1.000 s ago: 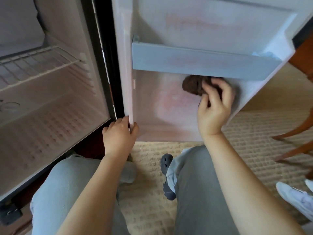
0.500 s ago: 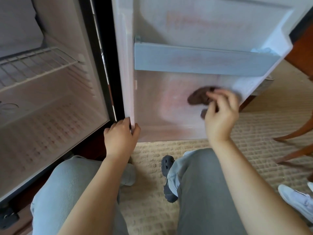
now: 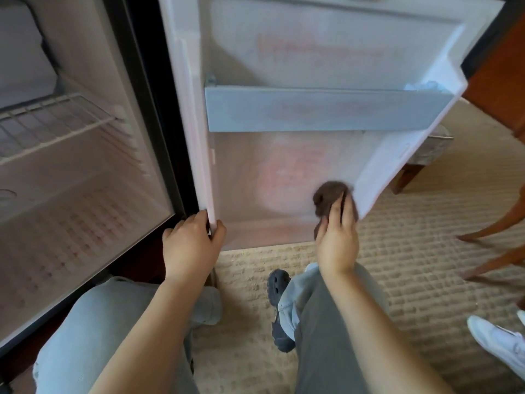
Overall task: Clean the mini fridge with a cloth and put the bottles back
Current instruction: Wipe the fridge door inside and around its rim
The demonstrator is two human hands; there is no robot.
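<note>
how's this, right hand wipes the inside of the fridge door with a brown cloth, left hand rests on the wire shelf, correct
Not quite: in the head view the left hand grips the lower edge of the fridge door instead. The right hand does wipe the door's inside with the brown cloth.

Beige ribbed carpet (image 3: pixel 412 280) brightly lit, curved wooden chair legs (image 3: pixel 488 226) at right edge, upholstered footstool (image 3: pixel 431 149) beyond, dark wood panel (image 3: pixel 500 81) top right.

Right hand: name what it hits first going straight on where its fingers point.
Past the brown cloth it holds, the right hand likely meets the grey door shelf; the door's raised rim lies close beside that path.
</note>
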